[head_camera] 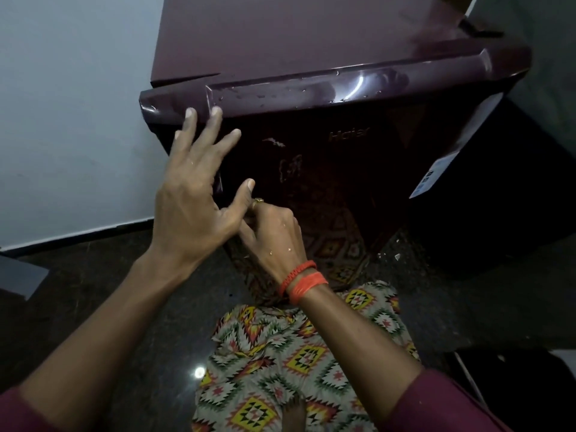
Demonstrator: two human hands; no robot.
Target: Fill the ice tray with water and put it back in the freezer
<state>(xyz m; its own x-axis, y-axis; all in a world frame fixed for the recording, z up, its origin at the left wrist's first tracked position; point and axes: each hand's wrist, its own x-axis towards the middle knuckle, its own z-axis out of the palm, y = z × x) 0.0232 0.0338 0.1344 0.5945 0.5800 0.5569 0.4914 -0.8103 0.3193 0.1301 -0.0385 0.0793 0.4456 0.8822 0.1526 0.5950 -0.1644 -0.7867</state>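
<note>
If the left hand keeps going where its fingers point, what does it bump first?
The left hand would meet the top edge of the maroon fridge door first; its fingers look almost touching it, though depth is unclear.

a: what is the right hand (274, 232) gripping?
b: can't tell. its fingertips are tucked behind the left hand (193, 201), at the edge of the fridge (343, 188) door.
a: and the sticker (436, 173)?
b: the print is too small to read.

- I see my left hand (190, 194) spread, fingertips (189, 114) touching the top edge of the glossy dark-maroon fridge door (343, 169).
- Just below it, my right hand (274, 235) curls at the door's left edge; its fingertips are hidden.
</note>
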